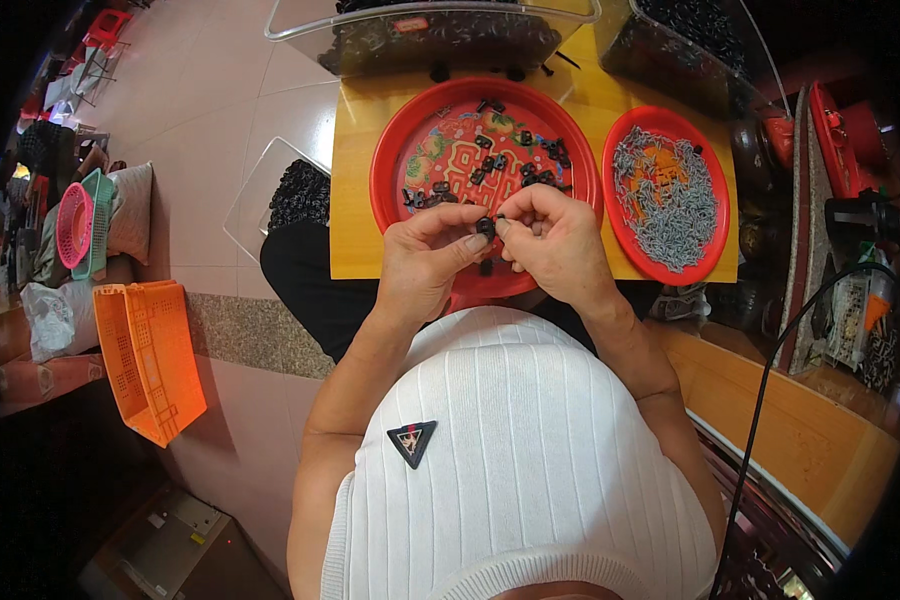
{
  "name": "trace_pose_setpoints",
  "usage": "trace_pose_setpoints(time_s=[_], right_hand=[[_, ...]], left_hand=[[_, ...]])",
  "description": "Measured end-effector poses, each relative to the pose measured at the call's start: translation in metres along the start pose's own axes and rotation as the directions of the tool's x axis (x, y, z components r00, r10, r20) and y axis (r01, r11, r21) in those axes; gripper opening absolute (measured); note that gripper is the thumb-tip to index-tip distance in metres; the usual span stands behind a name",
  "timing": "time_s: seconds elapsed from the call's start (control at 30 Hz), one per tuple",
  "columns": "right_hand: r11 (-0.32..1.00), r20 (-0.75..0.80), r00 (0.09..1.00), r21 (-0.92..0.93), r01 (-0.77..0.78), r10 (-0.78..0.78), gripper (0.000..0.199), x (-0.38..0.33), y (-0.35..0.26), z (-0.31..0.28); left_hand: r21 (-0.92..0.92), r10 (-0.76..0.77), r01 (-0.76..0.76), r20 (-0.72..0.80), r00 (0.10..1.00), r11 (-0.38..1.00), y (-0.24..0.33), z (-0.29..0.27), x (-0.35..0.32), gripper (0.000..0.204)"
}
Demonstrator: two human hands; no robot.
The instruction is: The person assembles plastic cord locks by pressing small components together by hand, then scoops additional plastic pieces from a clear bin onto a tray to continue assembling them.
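Over the near part of a round red tray (385, 150), my two hands meet. My left hand (422, 255) pinches a small black plastic part (485, 227) between thumb and fingers. Close against it, my right hand (560, 245) is closed, its thumb and forefinger at a tiny dark piece (500, 218) whose kind is too small to make out. Several similar black parts (485, 160) lie scattered on the tray's patterned bottom. To the right, an oval red tray (722, 215) holds a heap of grey screws (670, 210).
A clear bin (320, 45) of black parts stands at the table's far edge, another (620, 50) at far right. A lower clear box (245, 190) of black pieces sits left of the yellow table (352, 240). An orange crate (150, 360) is on the left floor; a black cable (760, 400) runs at right.
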State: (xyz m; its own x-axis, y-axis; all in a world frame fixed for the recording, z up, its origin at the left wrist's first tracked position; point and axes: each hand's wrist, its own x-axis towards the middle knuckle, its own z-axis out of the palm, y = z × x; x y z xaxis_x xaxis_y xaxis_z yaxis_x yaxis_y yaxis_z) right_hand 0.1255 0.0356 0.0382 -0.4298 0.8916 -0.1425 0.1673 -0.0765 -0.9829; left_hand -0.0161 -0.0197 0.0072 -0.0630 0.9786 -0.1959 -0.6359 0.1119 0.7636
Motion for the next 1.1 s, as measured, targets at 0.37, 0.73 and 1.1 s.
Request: trace_pose_setpoints(time_s=[0.37, 0.73, 1.1], right_hand=[[0.996, 0.043, 0.996, 0.040, -0.083, 0.082, 0.006, 0.001, 0.002, -0.001], [0.961, 0.133, 0.986, 0.244, -0.132, 0.102, 0.008, 0.005, 0.003, -0.004], [0.791, 0.405, 0.909, 0.521, -0.321, 0.102, 0.015, 0.014, 0.025, -0.018]], left_hand=[[-0.036, -0.009, 0.009, -0.007, 1.000, 0.999, -0.001, -0.002, 0.000, 0.023], [0.056, 0.029, -0.028, -0.017, 0.999, 0.998, -0.001, -0.003, 0.000, 0.021], [0.146, 0.004, -0.013, 0.064, 0.998, 0.989, 0.001, -0.001, -0.001, 0.021]])
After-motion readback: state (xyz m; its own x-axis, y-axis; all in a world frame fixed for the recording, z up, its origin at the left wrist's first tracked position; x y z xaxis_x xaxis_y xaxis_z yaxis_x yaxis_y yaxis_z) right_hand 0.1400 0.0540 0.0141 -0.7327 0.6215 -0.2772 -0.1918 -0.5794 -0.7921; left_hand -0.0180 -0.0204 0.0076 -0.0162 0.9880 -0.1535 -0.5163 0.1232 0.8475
